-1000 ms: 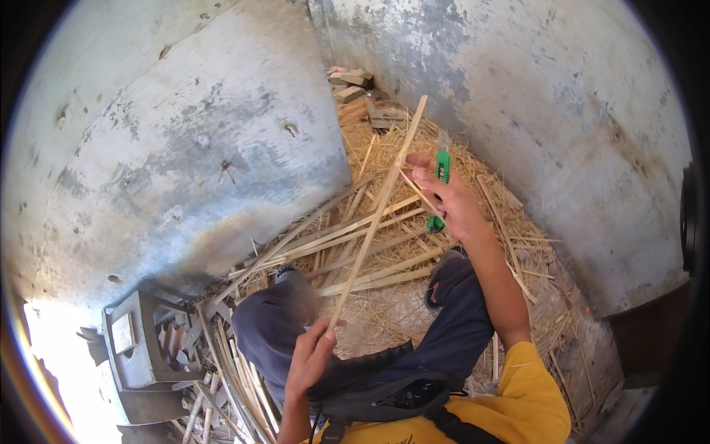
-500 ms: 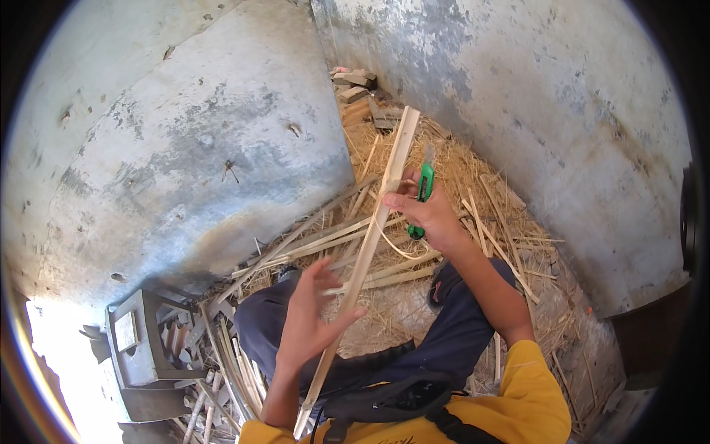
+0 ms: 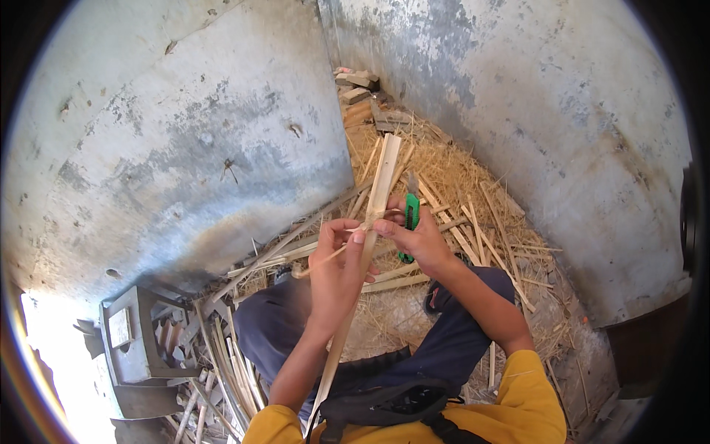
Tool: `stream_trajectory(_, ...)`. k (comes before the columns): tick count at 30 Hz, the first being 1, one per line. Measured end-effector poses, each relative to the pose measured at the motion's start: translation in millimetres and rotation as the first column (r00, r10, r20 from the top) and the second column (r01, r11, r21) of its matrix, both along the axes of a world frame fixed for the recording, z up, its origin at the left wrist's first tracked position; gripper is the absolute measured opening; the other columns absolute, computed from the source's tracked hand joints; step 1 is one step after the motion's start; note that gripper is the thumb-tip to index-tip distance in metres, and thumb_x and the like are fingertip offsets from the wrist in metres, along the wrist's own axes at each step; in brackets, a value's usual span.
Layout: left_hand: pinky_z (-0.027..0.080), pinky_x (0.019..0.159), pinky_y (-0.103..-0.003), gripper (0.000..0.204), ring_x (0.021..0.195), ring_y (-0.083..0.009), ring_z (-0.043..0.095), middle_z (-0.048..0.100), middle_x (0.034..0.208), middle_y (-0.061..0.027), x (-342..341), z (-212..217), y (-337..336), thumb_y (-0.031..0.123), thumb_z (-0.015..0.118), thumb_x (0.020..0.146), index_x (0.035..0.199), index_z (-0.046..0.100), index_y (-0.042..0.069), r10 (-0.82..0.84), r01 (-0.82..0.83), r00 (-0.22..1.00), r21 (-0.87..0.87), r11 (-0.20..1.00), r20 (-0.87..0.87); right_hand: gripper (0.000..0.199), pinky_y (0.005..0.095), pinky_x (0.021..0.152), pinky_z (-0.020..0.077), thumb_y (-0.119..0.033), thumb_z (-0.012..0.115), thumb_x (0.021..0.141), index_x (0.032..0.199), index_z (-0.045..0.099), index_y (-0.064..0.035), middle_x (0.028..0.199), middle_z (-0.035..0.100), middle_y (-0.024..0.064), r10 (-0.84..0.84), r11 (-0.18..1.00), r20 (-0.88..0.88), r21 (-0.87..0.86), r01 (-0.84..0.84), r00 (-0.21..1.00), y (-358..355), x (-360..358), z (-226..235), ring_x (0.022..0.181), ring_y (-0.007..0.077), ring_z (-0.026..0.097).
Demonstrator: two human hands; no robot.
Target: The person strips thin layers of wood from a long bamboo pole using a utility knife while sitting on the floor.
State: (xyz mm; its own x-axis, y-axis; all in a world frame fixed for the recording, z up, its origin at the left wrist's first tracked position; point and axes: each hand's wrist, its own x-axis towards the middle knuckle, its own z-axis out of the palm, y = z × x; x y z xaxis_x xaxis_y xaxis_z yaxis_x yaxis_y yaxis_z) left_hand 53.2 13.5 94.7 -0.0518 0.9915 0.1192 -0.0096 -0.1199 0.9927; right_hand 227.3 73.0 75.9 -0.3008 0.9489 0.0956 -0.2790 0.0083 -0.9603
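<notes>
Our left hand (image 3: 336, 270) closed around long bamboo strip (image 3: 367, 244), our right hand (image 3: 421, 240) gripping green utility knife (image 3: 410, 222) against strip, straw-littered floor (image 3: 458, 185) below

A pale, matt strip (image 3: 367, 244) of split cane or wood, dry and fibrous, is gripped by the left hand (image 3: 336, 270) and the right hand (image 3: 418, 237). A knife (image 3: 410, 222) with a glossy green plastic handle is held in the right hand. Dry, rough straw (image 3: 451, 177) and matt wooden offcuts (image 3: 473, 237) are seen beyond the hands. Rough, stained, flaking plaster is noted on the walls (image 3: 185, 148) ahead. Dark matt cloth trousers (image 3: 451, 348) lie below the hands.
</notes>
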Motion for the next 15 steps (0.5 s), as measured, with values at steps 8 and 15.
stream_trajectory(8, 0.047, 0.045, -0.024, 0.048, 0.053, -0.0138, 0.061, 0.065, 0.090, -0.0086, -20, -20, 9, 0.053, 0.035, 0.118, 0.114, 0.051, 0.008, -0.289, 0.383, 0.872, -0.183, 0.906, 0.394, 0.038, 0.0211, 0.051, 0.0312, -0.018, 0.083, 0.097, 0.128, 0.065, -0.0067, 0.088, 0.065, -0.0054, 0.109, 0.993, -0.100, -0.042, -0.114, 0.989, 6, 2, -16, 0.060, 0.0009, 0.045)
stream_trajectory(15, 0.038, 0.043, -0.023, 0.049, 0.048, -0.0102, 0.053, 0.066, 0.085, -0.0080, -14, -21, 4, 0.051, 0.033, 0.119, 0.109, 0.051, 0.006, -0.233, 0.264, 0.936, -0.091, 0.960, 0.265, 0.042, 0.0206, 0.052, 0.0299, -0.020, 0.075, 0.101, 0.137, 0.057, -0.0061, 0.089, 0.059, -0.0044, -0.015, 0.997, 0.065, 0.079, 0.010, 0.998, 5, 0, -5, 0.060, 0.0015, 0.041)
